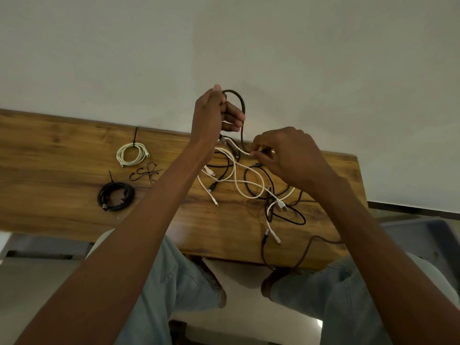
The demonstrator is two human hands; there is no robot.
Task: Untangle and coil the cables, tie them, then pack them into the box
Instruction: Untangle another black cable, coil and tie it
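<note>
gripping a black cable (242, 113) in its curled fingers, the left hand (214, 115) is raised above the wooden table (62, 155) so the cable arcs over and drops toward the right hand (286, 155), which pinches a white cable (239, 150) at its fingertips. below them a tangle of black and white cables (258, 190) sprawls on the table. to the left lie a coiled white cable (132, 154), a coiled black cable (115, 196) and loose ties (146, 171), each apart.
</note>
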